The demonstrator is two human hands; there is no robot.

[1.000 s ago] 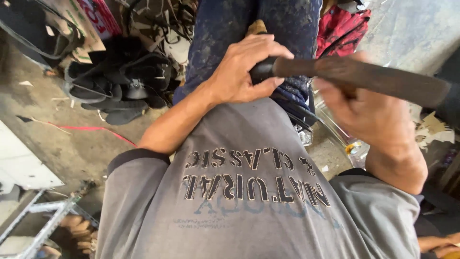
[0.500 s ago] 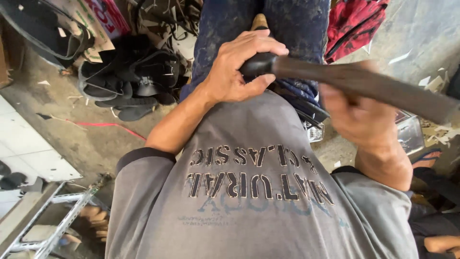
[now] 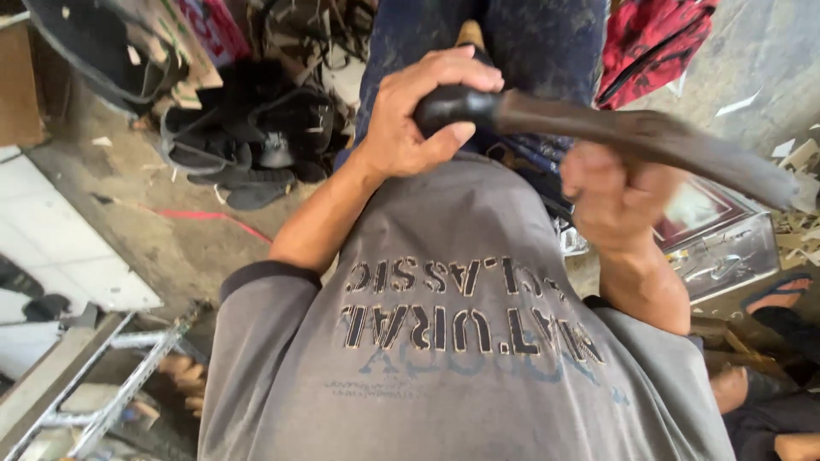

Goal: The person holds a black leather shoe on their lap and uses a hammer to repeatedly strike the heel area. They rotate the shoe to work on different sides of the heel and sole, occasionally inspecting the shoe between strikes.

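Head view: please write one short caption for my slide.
Left hand grips the dark tool's rounded end; right hand holds its shaft.

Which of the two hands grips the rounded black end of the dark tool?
The left hand; it wraps the black end of the dark tool. The blurred right hand sits farther along.

Our view has swung toward nine o'clock, so white tiles (image 3: 60, 248) fill more of that side. Our right hand (image 3: 611, 192) has blurred under the handle (image 3: 598, 128).

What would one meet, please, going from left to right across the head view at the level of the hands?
Pile of black bags and straps on the concrete floor → left hand gripping the rounded black end of a long dark tool → blurred right hand under the tool's shaft → red patterned fabric.
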